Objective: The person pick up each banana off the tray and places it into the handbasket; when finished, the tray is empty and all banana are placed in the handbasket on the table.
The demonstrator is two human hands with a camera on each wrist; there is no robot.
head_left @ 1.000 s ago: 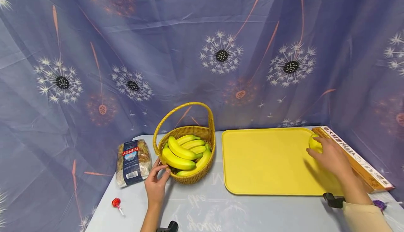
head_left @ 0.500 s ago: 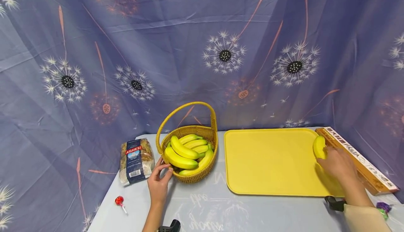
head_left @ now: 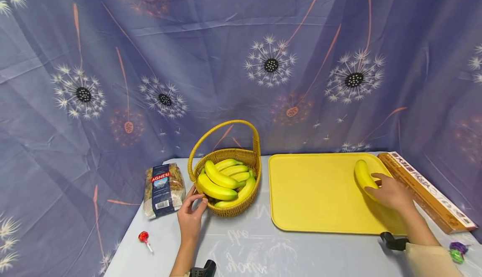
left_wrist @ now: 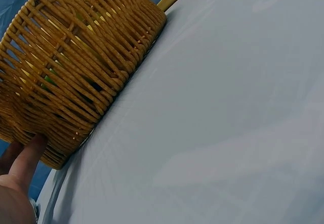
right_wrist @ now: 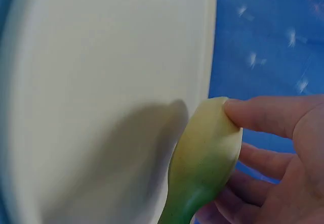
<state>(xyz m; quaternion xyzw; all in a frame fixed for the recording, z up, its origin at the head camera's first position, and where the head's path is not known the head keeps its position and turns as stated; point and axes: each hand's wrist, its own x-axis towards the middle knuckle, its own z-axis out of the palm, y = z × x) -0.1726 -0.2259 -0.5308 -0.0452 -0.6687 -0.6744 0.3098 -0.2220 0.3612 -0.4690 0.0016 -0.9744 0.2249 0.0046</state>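
Observation:
A banana [head_left: 363, 175] is pinched between the thumb and fingers of my right hand [head_left: 391, 191], over the right part of the yellow tray [head_left: 312, 193]. In the right wrist view the banana [right_wrist: 205, 153] casts a shadow on the tray [right_wrist: 101, 57], its green end pointing down. My left hand [head_left: 191, 216] holds the near left rim of a yellow wicker basket [head_left: 231, 211], thumb and fingers curled at the edge. Several bananas [head_left: 222, 180] lie in that basket. The left wrist view shows the fingers [left_wrist: 28, 161] against the woven side [left_wrist: 76, 77].
Left of the basket stands a pasta bag [head_left: 163, 191]. A red lollipop [head_left: 144, 237] lies nearer the front. Along the tray's right side lies a long pasta box [head_left: 427, 193], with purple and green wrapped sweets [head_left: 457, 252] in front. A patterned curtain [head_left: 226, 59] hangs behind.
My right hand has carried the banana from beside the pasta box leftward over the tray, and more of the banana shows. The left hand stays at the basket rim.

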